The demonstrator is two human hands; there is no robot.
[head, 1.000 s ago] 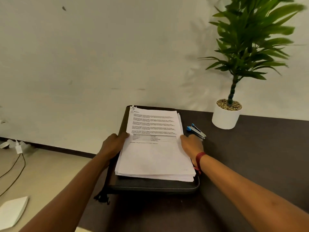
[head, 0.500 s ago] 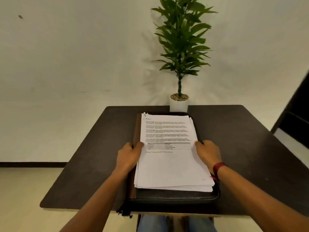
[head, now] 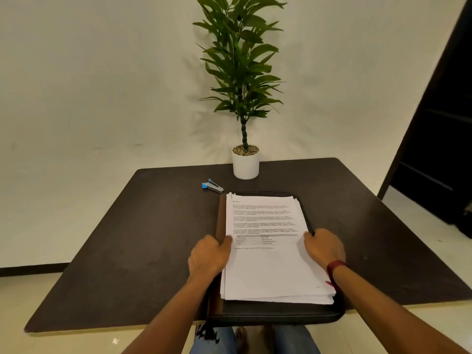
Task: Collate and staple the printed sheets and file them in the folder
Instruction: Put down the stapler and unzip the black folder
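Two grips: left hand (head: 208,254) & right hand (head: 323,247) curl round folder (head: 275,315) edges; we shd hold sheets (head: 268,272) level.

The folder (head: 275,311) and sheets (head: 268,272) slide right along the desk's (head: 143,238) near edge; the stapler (head: 212,186), earlier on their right, now lies far-left.

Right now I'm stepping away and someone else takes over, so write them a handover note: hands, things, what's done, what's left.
Left hand grips the folder at its left edge, thumb on the sheets; right hand grips its right edge.
Folder lies closed at the near edge of the table, sheets stacked on top. Stapler sits apart, beyond the folder's far left corner.
Done: nothing filed; staples too small to tell.
Left: collate, staple, open folder, file.
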